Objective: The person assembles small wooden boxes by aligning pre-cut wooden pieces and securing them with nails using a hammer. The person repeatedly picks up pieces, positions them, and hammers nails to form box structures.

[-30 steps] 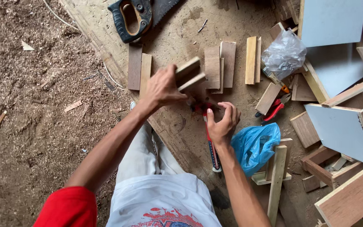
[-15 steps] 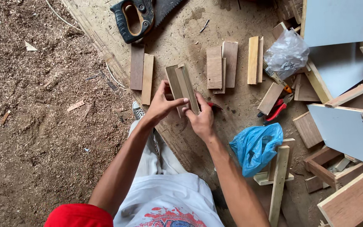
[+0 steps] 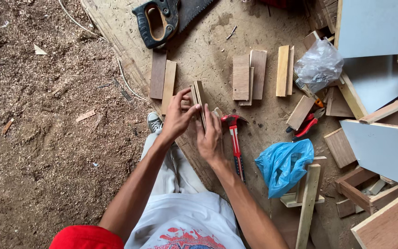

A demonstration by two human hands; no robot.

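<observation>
The wood pieces (image 3: 198,99) now stand up on edge; half a second ago they lay flatter in the hands. The left hand (image 3: 177,117) has its fingers closed on them from the left. The right hand (image 3: 209,136) presses its fingers on their right side. A hammer (image 3: 234,138) lies just beside the right hand. The board (image 3: 208,41) on the floor holds a saw (image 3: 162,18), more wood strips (image 3: 249,74), pliers (image 3: 305,129) and a blue bag (image 3: 284,163). Sawdust (image 3: 47,115) covers the ground to the left.

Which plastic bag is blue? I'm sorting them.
The blue plastic bag beside the hammer; the clear plastic bag lies farther up the board.
</observation>
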